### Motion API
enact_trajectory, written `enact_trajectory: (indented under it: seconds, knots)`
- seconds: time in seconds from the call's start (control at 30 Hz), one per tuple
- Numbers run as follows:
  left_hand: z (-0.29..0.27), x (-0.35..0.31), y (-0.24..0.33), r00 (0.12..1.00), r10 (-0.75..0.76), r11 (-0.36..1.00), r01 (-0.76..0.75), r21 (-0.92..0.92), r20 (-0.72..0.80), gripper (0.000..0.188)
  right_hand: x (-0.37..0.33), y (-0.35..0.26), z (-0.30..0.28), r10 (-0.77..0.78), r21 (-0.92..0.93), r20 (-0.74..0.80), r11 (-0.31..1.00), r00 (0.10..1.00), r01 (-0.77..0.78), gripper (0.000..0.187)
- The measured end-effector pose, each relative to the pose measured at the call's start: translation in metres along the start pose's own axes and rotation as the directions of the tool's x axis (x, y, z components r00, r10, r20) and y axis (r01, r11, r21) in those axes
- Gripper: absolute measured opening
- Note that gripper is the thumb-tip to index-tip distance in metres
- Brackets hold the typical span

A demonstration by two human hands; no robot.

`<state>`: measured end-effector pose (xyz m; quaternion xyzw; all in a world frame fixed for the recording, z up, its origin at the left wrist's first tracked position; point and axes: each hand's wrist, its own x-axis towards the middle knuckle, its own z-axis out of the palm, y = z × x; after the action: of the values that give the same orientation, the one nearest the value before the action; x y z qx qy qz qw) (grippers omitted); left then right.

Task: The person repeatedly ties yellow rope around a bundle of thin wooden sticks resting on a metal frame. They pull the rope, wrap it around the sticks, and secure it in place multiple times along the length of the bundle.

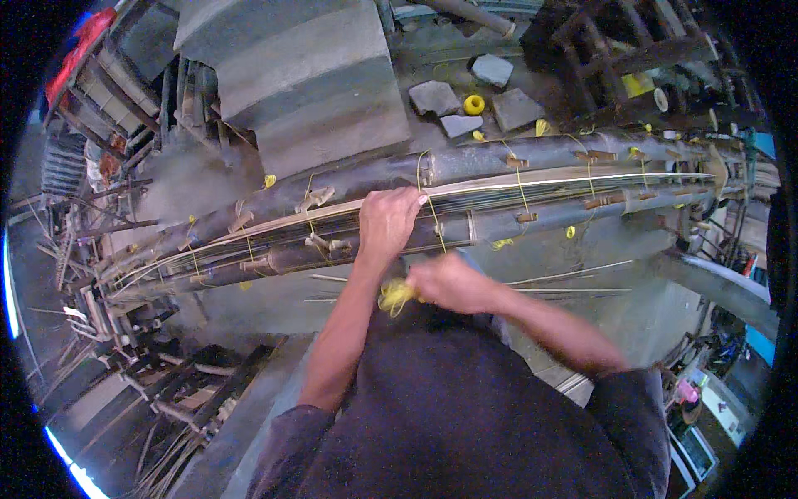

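Observation:
Two long dark poles, a far pole (465, 164) and a near pole (499, 226), run side by side across the view. Between them lie long thin pale strips (490, 182) and a band of darker thin strands. My left hand (389, 220) is closed over the strips, its thumb beside a yellow cord (429, 187) that crosses from pole to pole. Close to my body, my right hand (453, 283) grips a loose bundle of yellow string (396, 297). That hand is blurred by motion, and its fingertips are partly hidden.
Short wooden pegs (316, 198) and more yellow ties line both poles. Beyond them sit flat stones (517, 110), a yellow roll (474, 104) and grey concrete steps (316, 83). Wooden frames (632, 50) stand far right; stacked sticks (183, 407) lie near left.

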<state>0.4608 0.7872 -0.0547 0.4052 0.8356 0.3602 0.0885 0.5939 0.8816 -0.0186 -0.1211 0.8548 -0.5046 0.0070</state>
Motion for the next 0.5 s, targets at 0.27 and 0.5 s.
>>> enact_trajectory:
  seconds: [0.27,0.5]
  knots:
    - [-0.002,0.11,-0.008,0.889,-0.402,0.781,0.458,-0.425,0.219,0.034,-0.016,0.025,0.042,0.312,-0.33,0.243,0.917,0.919,-0.224,0.022]
    - [-0.045,0.148,-0.1,0.79,-0.044,0.992,-0.039,0.121,0.612,0.044,-0.017,-0.02,0.037,0.224,0.025,-0.127,0.975,0.966,-0.222,0.036]
